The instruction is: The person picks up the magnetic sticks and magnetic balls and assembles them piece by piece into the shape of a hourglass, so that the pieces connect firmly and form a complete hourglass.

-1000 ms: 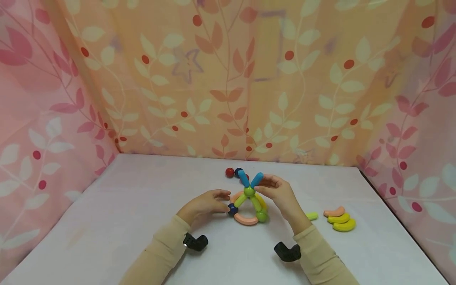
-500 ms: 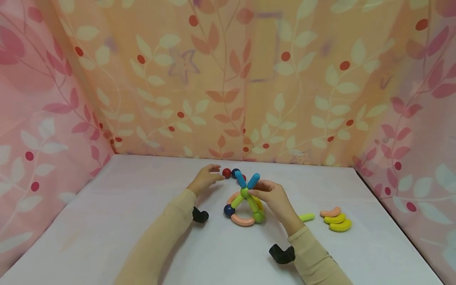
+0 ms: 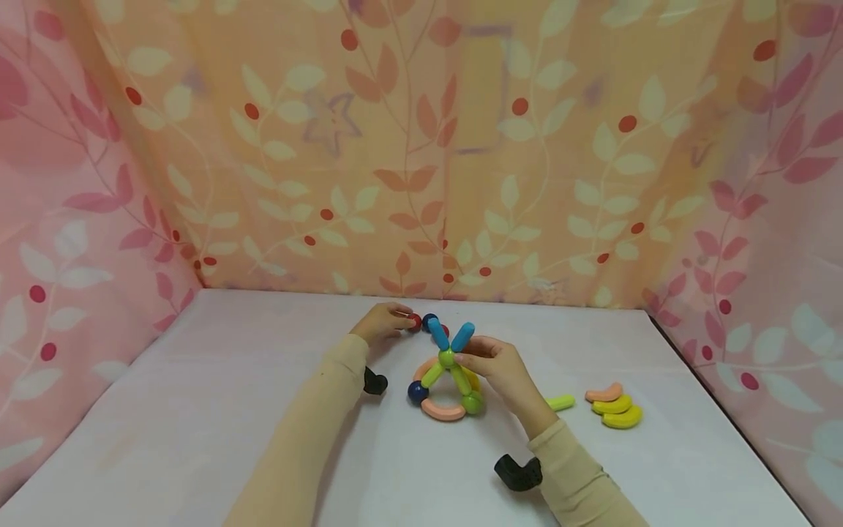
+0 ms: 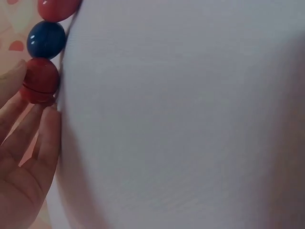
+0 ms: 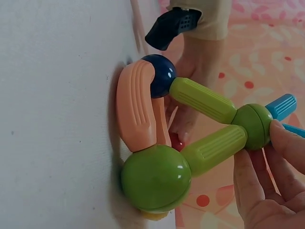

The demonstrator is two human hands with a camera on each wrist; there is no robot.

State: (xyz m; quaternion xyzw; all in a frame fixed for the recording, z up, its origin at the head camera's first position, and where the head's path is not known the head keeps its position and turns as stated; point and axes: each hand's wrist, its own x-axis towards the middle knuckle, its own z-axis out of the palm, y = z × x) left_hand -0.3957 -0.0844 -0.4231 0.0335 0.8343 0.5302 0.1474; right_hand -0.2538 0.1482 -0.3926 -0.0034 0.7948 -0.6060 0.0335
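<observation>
Fingers and thumb of my left hand (image 3: 382, 322) pinch a red ball (image 4: 42, 78) at the end of a short row. A dark blue ball (image 4: 46, 40) and a second red ball (image 4: 57, 8) adjoin it. My right hand (image 3: 497, 366) pinches the upper green ball (image 5: 252, 126) of a standing stick-and-ball model. Two lime sticks (image 5: 202, 100) slope down from that ball to a dark blue ball (image 3: 418, 392) and a lower green ball (image 5: 156, 179). Two blue sticks (image 3: 464, 337) point upward. Curved peach bars (image 3: 443, 410) and a yellow bar, partly hidden, form the base ring.
Right of the model lies a lime stick (image 3: 561, 402), partly behind the right forearm. Farther right, a curved peach piece (image 3: 604, 393) and two curved yellow pieces (image 3: 622, 417) sit together on the white table (image 3: 197, 410). Patterned curtains (image 3: 408, 146) enclose the back and sides.
My left hand has left the model's side, moved to the back and taken hold of the red ball. My right hand has shifted from beside the blue sticks to the upper green ball.
</observation>
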